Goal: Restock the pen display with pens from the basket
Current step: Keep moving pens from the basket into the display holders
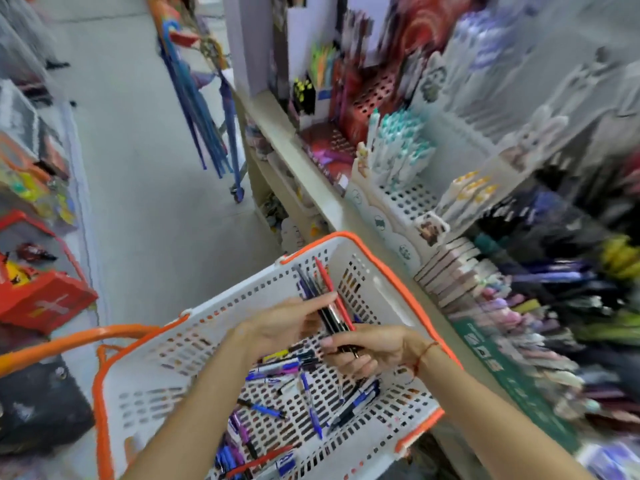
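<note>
A white basket (145,372) with an orange rim sits in front of me, with several loose blue, black and red pens (311,407) on its floor. Above it, my right hand (374,351) grips the lower end of a bunch of black, blue and red pens (323,299) that point up and away. My left hand (287,323) pinches the same bunch from the left, fingers against the shafts. The pen display (554,306) runs along the shelf at the right, blurred, with rows of dark and pastel pens.
A white pegged pen stand (408,199) with teal-capped pens stands on the shelf beyond the basket. Red perforated holders (374,98) are further back. The grey aisle floor (145,168) stretches left, with umbrellas hanging ahead and red boxes (45,299) on the left.
</note>
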Motion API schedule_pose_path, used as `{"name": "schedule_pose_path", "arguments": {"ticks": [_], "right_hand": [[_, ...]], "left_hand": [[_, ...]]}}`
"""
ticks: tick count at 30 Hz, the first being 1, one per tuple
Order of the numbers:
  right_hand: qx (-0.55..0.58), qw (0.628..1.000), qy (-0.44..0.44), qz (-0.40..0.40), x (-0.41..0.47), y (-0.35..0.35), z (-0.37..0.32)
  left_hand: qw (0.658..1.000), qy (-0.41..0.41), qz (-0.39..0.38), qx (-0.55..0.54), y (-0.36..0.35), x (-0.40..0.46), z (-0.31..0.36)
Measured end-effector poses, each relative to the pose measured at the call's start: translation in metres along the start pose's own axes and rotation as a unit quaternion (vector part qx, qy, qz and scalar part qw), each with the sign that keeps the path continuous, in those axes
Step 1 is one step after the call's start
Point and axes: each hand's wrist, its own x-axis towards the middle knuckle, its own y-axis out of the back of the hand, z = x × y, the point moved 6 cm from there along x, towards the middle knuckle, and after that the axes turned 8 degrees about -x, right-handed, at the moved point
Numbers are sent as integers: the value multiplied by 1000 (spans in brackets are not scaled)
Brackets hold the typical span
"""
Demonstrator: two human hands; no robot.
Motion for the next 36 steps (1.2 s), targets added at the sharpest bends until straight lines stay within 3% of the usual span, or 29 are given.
{"name": "schedule_pose_path", "arguments": {"ticks": [5, 9, 11, 13, 16, 18, 20, 21, 24, 29, 32, 36], "right_hand": [[31, 996, 2, 79, -37, 7, 0], [65, 991, 57, 107, -78, 6, -7], [71, 983, 99, 140, -103, 5, -16], [56, 973, 108, 198, -127, 7, -20], [5, 939, 44, 342, -161, 13, -23], [-25, 868, 32, 495, -187, 26, -29], [-60, 749, 87, 654, -216, 42, -38], [-46, 705, 124, 697, -226, 49, -40], [51, 651, 217, 725, -247, 59, -32], [96, 571, 266, 771, -289, 39, -13], [118, 504, 300, 802, -314, 19, 2], [97, 380, 323, 862, -348, -10, 22]], "left_hand": [[997, -72, 29, -6, -51, 23, 12], [997, -68, 8, 34, -89, 31, 32], [998, -64, 24, 3, -102, 41, 43], [993, -92, 41, -66, -107, 53, 60], [988, -112, 24, -106, -118, 69, 82], [993, -100, -8, -64, -137, 73, 87], [995, -93, -32, 20, -165, 74, 84], [993, -94, -45, 62, -180, 74, 82], [982, -96, -89, 137, -222, 74, 76], [963, -98, -135, 214, -271, 73, 75], [963, -102, -142, 204, -296, 79, 68], [978, -113, -101, 141, -321, 84, 56]]}}
